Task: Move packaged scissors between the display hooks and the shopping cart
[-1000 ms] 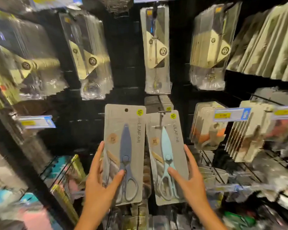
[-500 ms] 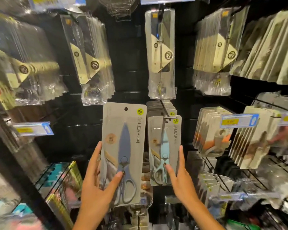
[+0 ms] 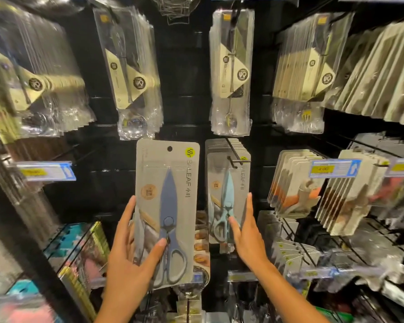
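Your left hand [image 3: 126, 264] grips a grey card pack of dark blue scissors [image 3: 167, 210], fingers behind the pack's left edge and thumb pressed across the front near the scissor pivot. The pack is held upright, clear of any hook, its hang hole free at the top. Your right hand [image 3: 248, 238] has its fingers straight and spread against the front pack of light blue scissors [image 3: 228, 199]; the thumb lies on the handle area and the fingers run along the pack's right edge. That pack hangs on a black display hook [image 3: 233, 157] at the front of a row of like packs, just beside the pack in your left hand. Whether the right hand pinches the pack or only presses it cannot be told for certain; the fingers read as flat. Above hang clear bags of cutlery [image 3: 231, 73] on a black wall panel [image 3: 184, 94]. Blue and yellow price tags [image 3: 335, 169] sit on hooks to either side. The shopping cart is not in view.
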Action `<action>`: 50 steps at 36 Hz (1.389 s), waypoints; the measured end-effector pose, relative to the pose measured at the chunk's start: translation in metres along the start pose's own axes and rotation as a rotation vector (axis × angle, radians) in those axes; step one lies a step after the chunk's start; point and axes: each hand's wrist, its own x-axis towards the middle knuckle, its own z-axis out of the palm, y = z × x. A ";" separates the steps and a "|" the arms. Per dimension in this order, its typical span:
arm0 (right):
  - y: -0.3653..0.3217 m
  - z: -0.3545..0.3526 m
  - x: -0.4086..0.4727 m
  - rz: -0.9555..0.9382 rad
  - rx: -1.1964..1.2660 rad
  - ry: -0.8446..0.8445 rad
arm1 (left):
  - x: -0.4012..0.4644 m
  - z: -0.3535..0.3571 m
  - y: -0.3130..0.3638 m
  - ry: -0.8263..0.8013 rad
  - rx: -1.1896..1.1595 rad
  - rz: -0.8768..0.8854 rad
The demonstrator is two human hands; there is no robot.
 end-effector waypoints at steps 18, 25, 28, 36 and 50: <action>-0.081 -0.041 -0.060 -0.220 0.461 -0.246 | -0.012 0.010 -0.002 -0.067 0.007 0.041; -0.083 -0.039 -0.069 -0.222 0.448 -0.136 | -0.016 0.014 -0.009 -0.160 -0.049 0.010; -0.075 -0.039 -0.073 -0.198 0.405 -0.115 | -0.014 0.015 -0.016 -0.220 -0.050 -0.029; -0.050 -0.044 -0.082 -0.133 0.332 -0.095 | -0.010 0.038 -0.039 -0.375 0.003 -0.073; -0.027 -0.070 -0.068 -0.088 0.301 0.016 | 0.014 0.083 -0.024 -0.554 0.020 -0.036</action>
